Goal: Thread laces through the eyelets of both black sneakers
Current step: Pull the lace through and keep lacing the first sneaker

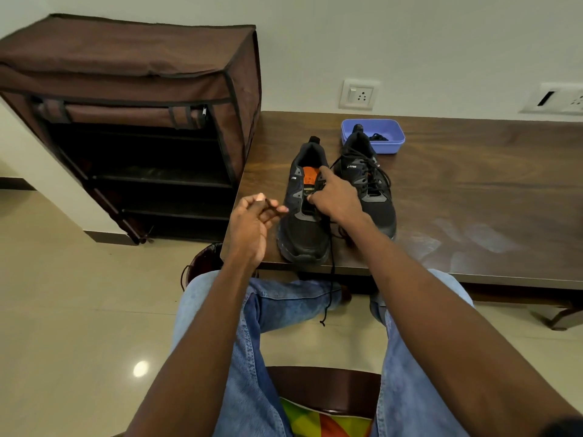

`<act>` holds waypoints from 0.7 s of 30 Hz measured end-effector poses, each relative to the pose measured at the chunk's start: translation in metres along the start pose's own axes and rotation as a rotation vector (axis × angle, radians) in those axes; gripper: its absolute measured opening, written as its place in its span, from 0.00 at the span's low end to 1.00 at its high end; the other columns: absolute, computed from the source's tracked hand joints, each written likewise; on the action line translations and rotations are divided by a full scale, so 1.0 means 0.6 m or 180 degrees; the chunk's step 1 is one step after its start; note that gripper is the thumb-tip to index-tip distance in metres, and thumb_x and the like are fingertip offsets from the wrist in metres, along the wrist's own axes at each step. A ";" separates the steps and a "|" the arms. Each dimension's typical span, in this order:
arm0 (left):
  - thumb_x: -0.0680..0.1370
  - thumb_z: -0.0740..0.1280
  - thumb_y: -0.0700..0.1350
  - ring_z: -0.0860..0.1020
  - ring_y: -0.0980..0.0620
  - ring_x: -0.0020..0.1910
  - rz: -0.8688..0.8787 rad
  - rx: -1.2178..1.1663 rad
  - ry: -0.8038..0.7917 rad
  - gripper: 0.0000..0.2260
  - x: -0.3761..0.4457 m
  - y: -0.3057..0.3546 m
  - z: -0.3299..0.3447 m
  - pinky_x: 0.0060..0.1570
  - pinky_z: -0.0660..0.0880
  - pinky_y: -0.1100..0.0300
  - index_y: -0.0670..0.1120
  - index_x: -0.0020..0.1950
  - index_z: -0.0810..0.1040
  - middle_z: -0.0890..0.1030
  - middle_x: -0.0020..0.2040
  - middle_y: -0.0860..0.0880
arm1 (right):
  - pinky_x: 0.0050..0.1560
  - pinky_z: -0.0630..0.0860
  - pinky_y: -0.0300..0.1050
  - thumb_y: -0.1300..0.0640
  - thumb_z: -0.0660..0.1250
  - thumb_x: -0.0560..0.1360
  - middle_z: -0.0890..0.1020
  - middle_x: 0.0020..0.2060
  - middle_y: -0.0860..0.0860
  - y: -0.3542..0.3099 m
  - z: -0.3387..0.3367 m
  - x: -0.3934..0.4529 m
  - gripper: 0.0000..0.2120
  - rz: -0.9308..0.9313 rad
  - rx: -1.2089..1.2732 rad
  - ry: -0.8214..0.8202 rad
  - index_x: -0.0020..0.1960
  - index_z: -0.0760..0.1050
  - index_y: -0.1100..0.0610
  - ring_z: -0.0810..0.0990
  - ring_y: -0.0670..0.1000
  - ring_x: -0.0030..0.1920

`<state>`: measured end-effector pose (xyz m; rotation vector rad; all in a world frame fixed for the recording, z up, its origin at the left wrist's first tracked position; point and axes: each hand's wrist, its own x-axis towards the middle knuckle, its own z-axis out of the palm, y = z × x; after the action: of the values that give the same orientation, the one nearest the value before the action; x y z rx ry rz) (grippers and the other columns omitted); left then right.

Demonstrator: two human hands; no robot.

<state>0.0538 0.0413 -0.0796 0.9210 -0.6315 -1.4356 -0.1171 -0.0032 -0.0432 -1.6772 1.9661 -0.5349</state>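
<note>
Sneakers [304,212]: black, one laced, one partly.

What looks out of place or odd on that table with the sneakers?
Only small things. A loose lace end hangs off the table edge from the near sneaker, dangling over the person's knees. That sneaker also sits right at the edge, its toe about level with it. The other sneaker looks laced already. Nothing looks spilled or damaged.

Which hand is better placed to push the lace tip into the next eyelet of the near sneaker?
Left. The left hand already pinches the lace tip just beside the near sneaker, while the right hand rests on its eyelet area, steadying it.
</note>
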 end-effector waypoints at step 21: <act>0.81 0.63 0.36 0.79 0.52 0.38 -0.1503 0.3517 -0.0396 0.05 -0.019 0.004 -0.021 0.34 0.76 0.61 0.41 0.48 0.78 0.80 0.41 0.45 | 0.53 0.82 0.55 0.45 0.75 0.73 0.78 0.62 0.51 0.018 -0.031 0.032 0.35 0.0064 0.0205 -0.0197 0.75 0.64 0.45 0.81 0.57 0.56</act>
<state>0.0646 0.0540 -0.0822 1.9386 -1.4308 -1.5282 -0.1390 -0.0207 -0.0370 -1.6139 1.8996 -0.5271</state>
